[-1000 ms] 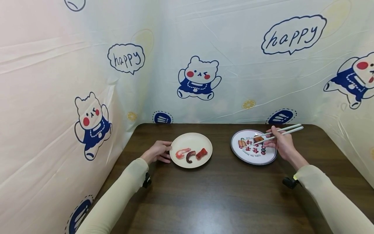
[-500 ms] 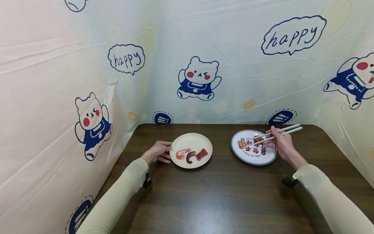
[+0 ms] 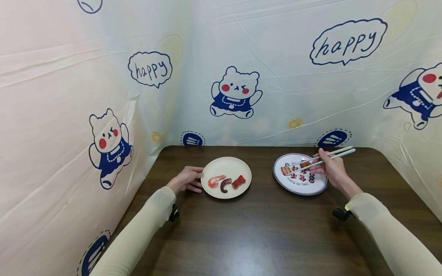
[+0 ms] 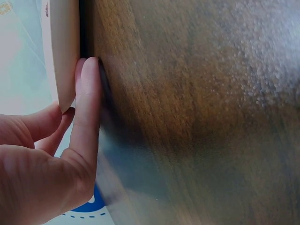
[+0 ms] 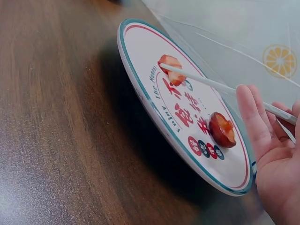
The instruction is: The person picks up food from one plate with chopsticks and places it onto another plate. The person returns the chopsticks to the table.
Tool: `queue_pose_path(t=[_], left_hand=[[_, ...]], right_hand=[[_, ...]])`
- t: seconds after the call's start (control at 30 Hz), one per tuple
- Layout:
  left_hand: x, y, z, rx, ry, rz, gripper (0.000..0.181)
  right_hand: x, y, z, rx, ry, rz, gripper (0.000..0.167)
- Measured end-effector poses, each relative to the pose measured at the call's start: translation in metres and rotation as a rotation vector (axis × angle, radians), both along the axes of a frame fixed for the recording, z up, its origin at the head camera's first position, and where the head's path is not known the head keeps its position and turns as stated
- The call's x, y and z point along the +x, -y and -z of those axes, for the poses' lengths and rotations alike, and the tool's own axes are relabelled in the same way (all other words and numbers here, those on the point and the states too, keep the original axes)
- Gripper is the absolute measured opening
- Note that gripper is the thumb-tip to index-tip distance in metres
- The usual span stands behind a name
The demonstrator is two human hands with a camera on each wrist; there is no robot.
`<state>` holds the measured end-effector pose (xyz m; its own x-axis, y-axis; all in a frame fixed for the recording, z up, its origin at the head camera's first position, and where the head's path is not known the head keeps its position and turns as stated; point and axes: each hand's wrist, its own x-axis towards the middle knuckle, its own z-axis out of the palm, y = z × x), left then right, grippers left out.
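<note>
My left hand holds the left rim of a cream plate; thumb and fingers are on either side of its edge in the left wrist view. A pink shrimp, a dark curled tentacle-like piece and a reddish chunk lie on that plate. My right hand holds white chopsticks, their tips at an orange-white food piece on a printed plate. Whether they grip it, I cannot tell. A round brown food piece lies closer to my fingers.
Both plates stand on a dark wooden table, with bare wood between them. A pale cloth printed with bears rises behind the table and along its sides. Black wrist devices are strapped at both sleeves.
The chopsticks and my right hand have shifted very slightly left, the tips staying at the orange-white piece. My left hand and both plates keep their places.
</note>
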<state>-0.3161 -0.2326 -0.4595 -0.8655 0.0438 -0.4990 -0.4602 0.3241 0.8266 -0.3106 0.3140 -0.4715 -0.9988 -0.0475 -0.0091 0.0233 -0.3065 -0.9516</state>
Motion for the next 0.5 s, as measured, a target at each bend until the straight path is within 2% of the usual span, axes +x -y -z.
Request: queue_pose_path(t=[0.27,0.5], left_hand=[[-0.0010,0.0008,-0.0004,0.000,0.000,0.001,0.048],[-0.0004,0.0007,0.0001,-0.003,0.007,-0.001,0.048]], right_hand=[[0.0016,0.0001,0.0016,-0.022,0.010,0.008,0.039],[0.0013,0.0041,0.0036,0.018,0.009,0.054,0.051]])
